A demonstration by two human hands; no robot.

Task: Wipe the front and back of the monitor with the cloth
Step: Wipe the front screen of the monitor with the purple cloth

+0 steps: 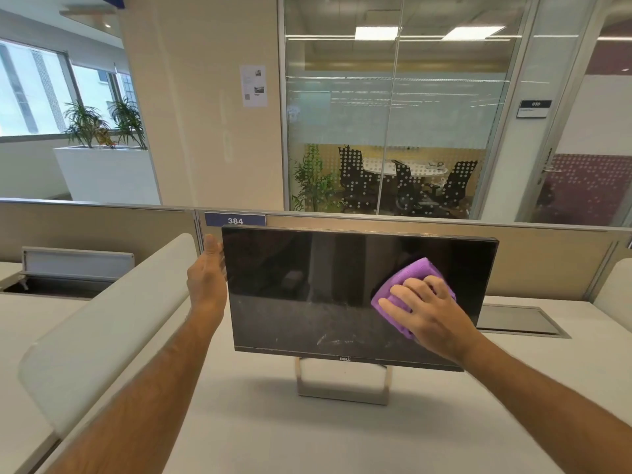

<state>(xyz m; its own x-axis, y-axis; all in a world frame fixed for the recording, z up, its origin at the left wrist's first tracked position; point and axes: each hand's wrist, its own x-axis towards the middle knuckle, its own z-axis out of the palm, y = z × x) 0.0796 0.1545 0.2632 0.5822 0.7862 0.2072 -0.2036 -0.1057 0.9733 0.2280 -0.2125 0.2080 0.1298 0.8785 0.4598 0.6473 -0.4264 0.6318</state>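
Note:
A black flat monitor [307, 289] stands on a metal frame stand [343, 384] in the middle of the white desk, its dark screen facing me, with dusty smears along the lower part. My right hand [429, 313] presses a folded purple cloth [408, 282] flat against the right half of the screen. My left hand [208, 275] holds the monitor's left edge, thumb in front and fingers hidden behind it.
A curved white divider [102, 326] slants across the desk on the left. A beige partition [547, 265] with a "384" label [235, 220] runs behind the monitor. A cable hatch [519, 319] lies at the right, an opened one [68, 271] at the far left.

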